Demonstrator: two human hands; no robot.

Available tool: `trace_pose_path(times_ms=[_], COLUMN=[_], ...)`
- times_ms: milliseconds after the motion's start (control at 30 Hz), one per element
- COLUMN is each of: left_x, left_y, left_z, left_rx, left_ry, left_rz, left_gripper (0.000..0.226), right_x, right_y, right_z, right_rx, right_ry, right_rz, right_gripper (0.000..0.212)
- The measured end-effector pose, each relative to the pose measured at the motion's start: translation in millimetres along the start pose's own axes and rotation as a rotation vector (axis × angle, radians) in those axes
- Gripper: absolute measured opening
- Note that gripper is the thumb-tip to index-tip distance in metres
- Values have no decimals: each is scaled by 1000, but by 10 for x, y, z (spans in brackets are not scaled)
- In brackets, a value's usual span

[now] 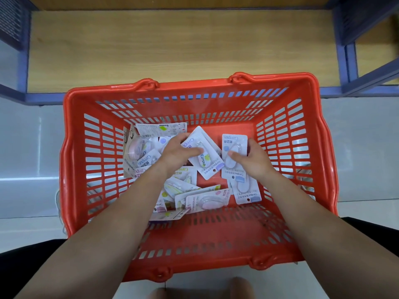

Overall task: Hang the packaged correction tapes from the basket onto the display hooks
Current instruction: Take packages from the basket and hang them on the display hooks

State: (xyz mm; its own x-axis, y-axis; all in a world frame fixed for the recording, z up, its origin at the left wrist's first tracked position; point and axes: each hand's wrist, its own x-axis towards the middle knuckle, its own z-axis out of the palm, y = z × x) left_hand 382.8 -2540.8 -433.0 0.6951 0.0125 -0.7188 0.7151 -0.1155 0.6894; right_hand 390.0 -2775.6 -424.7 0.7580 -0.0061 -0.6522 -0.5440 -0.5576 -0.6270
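Observation:
A red plastic basket [321, 147] stands on the floor below me, with several packaged correction tapes scattered on its bottom. Both my hands reach into it. My left hand [176, 151] grips a white pack with a green tape [206, 164], thumb across its face. My right hand [251, 157] holds a white pack with a lilac tape [234, 147], thumb on its front and fingers behind its right edge. More packs lie under and around the hands, among them a pink one [206, 200]. No display hooks are in view.
A low wooden shelf board [172, 46] with a blue metal frame [349, 61] lies just beyond the basket. Grey floor tiles [30, 147] flank it on both sides. My dark-clothed legs show at the bottom corners.

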Motion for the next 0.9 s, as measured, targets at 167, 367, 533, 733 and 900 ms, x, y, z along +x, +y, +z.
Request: trace_pose_path(times_ms=[167,367,533,733,900], left_x=[-4,-75,-156,-568,-1272], left_y=[26,86,186,577,1100], left_z=[-33,-113,-180,-307,-511], left_rx=[76,64,78,141,155], left_ry=[64,122,137,202,105], left_rz=[23,55,85,163,225], left_gripper=[46,45,44,42,24], right_x=[-20,-177,-223,-398,-973], right_y=[119,246,20,-520,-1173], right_z=[-32,-37,-116,-364,-673], right_rx=[-83,-294,-163,83,421], right_ry=[-87,-152,-87,22,-128], right_rz=[28,39,-46,-181,-224], right_gripper=[37,57,39,57,37])
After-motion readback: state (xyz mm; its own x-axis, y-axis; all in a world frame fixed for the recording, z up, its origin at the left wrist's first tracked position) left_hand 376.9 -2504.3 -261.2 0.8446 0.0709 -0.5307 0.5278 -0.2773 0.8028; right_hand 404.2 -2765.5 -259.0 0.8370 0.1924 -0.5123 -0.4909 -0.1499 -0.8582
